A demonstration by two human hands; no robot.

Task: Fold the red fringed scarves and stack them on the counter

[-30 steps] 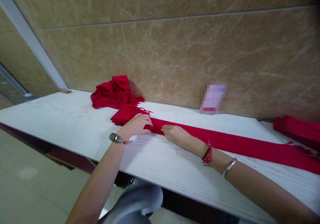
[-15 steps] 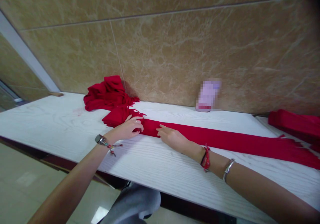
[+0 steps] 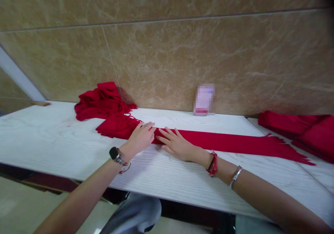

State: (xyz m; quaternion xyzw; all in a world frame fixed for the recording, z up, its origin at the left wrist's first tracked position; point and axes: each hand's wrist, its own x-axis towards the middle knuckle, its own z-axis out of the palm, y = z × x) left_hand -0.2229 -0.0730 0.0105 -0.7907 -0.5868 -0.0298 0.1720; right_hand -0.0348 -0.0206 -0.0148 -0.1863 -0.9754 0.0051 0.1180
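Observation:
A long red scarf (image 3: pixel 235 142) lies as a narrow band across the white table, its fringe spread at the right end. My right hand (image 3: pixel 179 145) rests flat on the band with its fingers spread. Just left of it, my left hand (image 3: pixel 142 136) lies over the scarf, its fingers bent together near the far edge; whether they pinch the fabric is hard to see. Beyond my left hand, a bunched fringed red part (image 3: pixel 114 125) lies on the table. Whether it joins the band is hidden under that hand.
A crumpled red cloth heap (image 3: pixel 97 101) sits at the back left by the marble wall (image 3: pixel 167 63). A blurred pink item (image 3: pixel 204 101) leans on the wall. Folded red cloth (image 3: pixel 318 133) lies at the right on the white table (image 3: pixel 182 181).
The view has shifted right. My right hand has flattened and its fingers have spread on the scarf. My left hand has turned, and its fingers now point more toward the wall.

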